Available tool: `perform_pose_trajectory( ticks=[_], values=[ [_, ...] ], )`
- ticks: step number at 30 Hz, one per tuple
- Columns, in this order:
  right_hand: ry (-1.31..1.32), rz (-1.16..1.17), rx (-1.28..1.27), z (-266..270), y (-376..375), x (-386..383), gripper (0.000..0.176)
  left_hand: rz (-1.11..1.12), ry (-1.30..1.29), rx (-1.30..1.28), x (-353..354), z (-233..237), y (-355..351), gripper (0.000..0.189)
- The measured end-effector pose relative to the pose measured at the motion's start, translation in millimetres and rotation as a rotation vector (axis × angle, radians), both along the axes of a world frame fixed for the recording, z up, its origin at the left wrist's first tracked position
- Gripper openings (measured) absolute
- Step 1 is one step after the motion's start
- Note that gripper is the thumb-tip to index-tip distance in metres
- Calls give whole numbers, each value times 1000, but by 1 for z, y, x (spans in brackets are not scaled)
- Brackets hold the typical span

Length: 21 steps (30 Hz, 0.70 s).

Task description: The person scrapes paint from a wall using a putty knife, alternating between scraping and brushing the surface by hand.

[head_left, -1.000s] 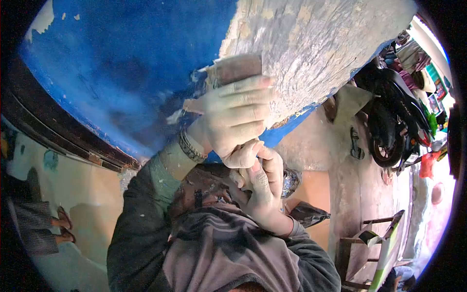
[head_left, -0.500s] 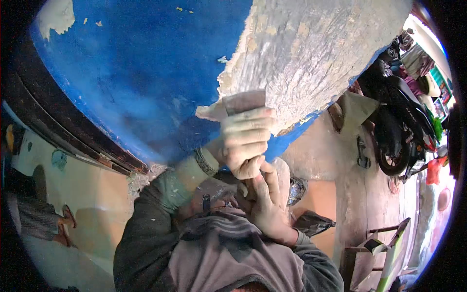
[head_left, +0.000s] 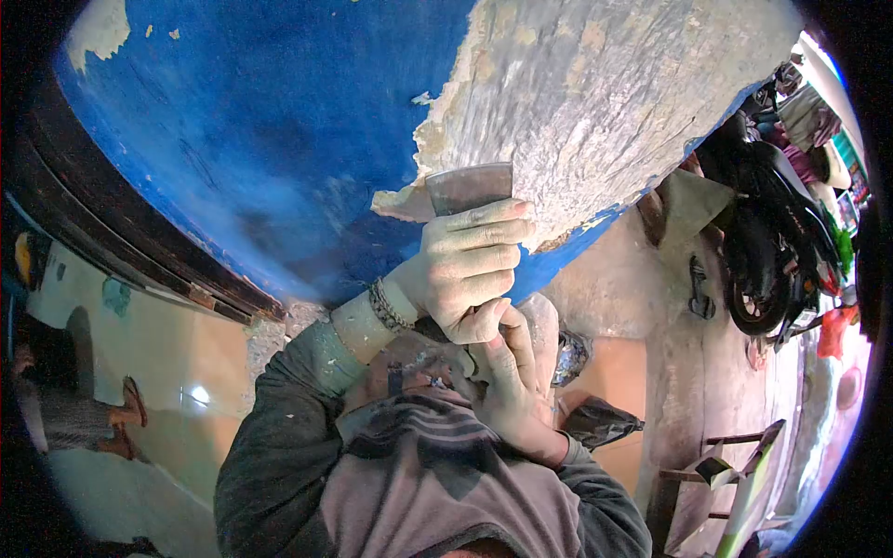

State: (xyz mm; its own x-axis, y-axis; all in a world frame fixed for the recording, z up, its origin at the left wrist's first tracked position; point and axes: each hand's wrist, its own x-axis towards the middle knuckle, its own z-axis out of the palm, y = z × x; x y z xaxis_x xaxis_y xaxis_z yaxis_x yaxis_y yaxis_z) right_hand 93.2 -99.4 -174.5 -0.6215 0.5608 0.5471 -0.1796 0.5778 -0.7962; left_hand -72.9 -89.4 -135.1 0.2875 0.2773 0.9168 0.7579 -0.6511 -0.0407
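Note:
My left hand [head_left: 473, 265], with a braided bracelet [head_left: 387, 307] at its wrist, is wrapped round a scraper whose wide metal blade [head_left: 471, 189] sticks out beyond the fingers. The blade lies against the wall at the border between blue paint [head_left: 307, 121] and a bare, whitish scraped patch [head_left: 577, 112]. Just below, my right hand [head_left: 514, 372] is closed against the lower side of my left hand; what its fingers hold is hidden. Pale dust coats both hands.
A dark frame [head_left: 130, 214] edges the wall at left, with a person's sandalled foot [head_left: 133, 402] beyond. At right are a motorcycle [head_left: 767, 232], a sandal [head_left: 699, 288], a black plastic bag [head_left: 600, 423] and a chair-like frame [head_left: 721, 479].
The scraper blade shows more fully and sits slightly higher in view. Both hands keep their hold and have barely shifted. A bright spot now shows on the floor at left.

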Motion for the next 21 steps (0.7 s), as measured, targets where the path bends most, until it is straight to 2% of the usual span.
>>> perform_pose_trajectory(
  ticks=[1, 3, 5, 8, 9, 11, 13, 15, 19, 21],
  values=[
    [-5, -1, -1, 0, 0, 1, 35, -6, 2, 19, -1, 0, 1, 17],
    [112, 252, -434, -1, -1, 4, 36, -16, 1, 35, 0, -2, 2, 17],
    [110, 230, -419, -6, -1, 1, 36, 2, 9, 19, 0, -4, 2, 28],
    [109, 229, -431, -11, -1, -1, 36, -2, 12, 8, -2, -4, 2, 28],
    [109, 247, -459, -11, -1, 0, 36, -3, 9, 11, -2, -3, 1, 28],
    [130, 272, -484, -5, -4, 0, 36, -7, 44, 0, -3, 2, -2, 17],
    [156, 299, -509, -3, -5, -1, 36, -11, 51, 6, -3, 6, -3, 17],
    [113, 240, -367, -3, -4, -4, 36, -14, 60, 11, -4, 10, -3, 16],
    [144, 231, -360, 1, -5, -7, 36, -29, 76, 9, -6, 16, -4, 16],
    [220, 325, -509, 2, -5, -7, 37, -44, 87, -11, -8, 17, -5, 17]
  ],
)
